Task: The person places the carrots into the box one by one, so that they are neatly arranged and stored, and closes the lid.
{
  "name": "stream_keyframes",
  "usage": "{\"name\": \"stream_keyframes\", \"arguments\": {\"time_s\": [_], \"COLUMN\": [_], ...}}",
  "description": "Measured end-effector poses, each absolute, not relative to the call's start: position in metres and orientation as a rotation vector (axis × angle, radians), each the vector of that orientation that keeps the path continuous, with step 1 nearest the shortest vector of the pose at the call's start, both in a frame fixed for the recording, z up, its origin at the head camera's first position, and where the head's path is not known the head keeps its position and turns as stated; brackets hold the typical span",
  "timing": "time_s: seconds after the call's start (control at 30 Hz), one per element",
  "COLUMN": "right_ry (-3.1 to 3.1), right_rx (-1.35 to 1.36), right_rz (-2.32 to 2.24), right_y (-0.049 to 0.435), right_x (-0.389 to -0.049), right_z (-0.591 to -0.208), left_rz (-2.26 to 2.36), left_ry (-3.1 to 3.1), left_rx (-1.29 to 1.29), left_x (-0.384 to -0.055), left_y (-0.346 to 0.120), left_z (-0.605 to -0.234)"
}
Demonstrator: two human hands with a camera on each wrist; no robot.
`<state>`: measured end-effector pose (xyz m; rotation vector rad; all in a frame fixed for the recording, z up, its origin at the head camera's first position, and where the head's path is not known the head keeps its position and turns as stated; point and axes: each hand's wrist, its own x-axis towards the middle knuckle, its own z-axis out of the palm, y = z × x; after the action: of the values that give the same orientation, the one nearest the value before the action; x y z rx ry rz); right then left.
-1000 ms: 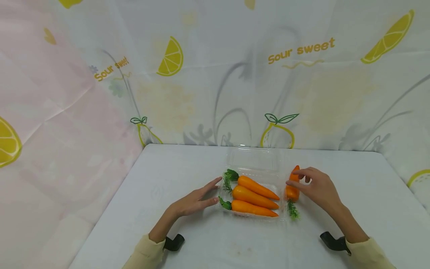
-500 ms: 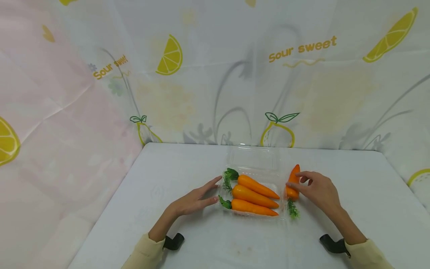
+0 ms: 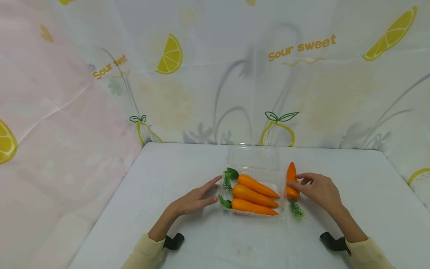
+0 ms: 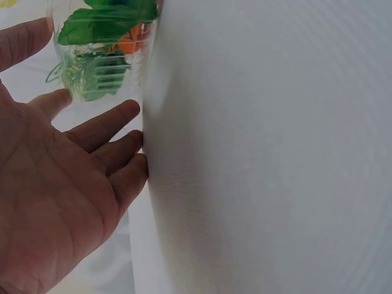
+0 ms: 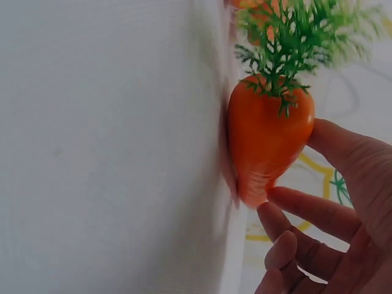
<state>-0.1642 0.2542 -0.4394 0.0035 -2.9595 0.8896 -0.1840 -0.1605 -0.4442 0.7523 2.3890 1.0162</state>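
Observation:
A clear plastic clamshell box [image 3: 280, 209] lies on the white table, its lid [image 3: 253, 157] folded back. Inside are three orange carrots [image 3: 253, 197] with green tops at the left and tips to the right. My left hand [image 3: 193, 201] touches the box's left side with spread, fairly straight fingers; in the left wrist view its thumb and index fingertip meet the clear wall. Right of the box, another carrot [image 3: 292, 175] lies on the table, tip away and leafy top towards me. My right hand [image 3: 319, 189] pinches it between thumb and forefinger, other fingers loosely bent.
The white table [image 3: 235, 243] ends at a back edge against a hanging cloth [image 3: 208, 93] printed with lemons. A black band mount [image 3: 174, 241] sits at the left wrist, another mount [image 3: 332, 243] at the right.
The carrot at my right hand has turned on the table: its tip has swung left and its leafy top right. The left hand and box have stayed in place.

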Motion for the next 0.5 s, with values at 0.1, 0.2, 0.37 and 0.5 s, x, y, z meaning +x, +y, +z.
{"name": "stream_keyframes", "arguments": {"time_s": [0.1, 0.2, 0.37, 0.5], "right_ry": [-2.966, -2.956, -2.978, -3.025], "right_rx": [0.035, 0.054, 0.051, 0.041], "right_rz": [0.882, 0.889, 0.916, 0.923], "right_y": [0.2553, 0.2553, 0.2544, 0.2563], "right_x": [-0.1651, -0.1653, -0.1645, -0.1641], "right_z": [-0.4392, -0.439, -0.4376, -0.4355], "left_rz": [1.018, 1.024, 1.024, 1.026], "left_ry": [2.39, 2.385, 2.388, 2.387], "left_rx": [0.754, 0.756, 0.749, 0.75], "left_x": [-0.184, -0.1839, -0.1834, -0.1825], "left_y": [-0.1608, -0.1604, -0.1606, -0.1609], "left_z": [-0.4445, -0.4448, -0.4453, -0.4451]}}
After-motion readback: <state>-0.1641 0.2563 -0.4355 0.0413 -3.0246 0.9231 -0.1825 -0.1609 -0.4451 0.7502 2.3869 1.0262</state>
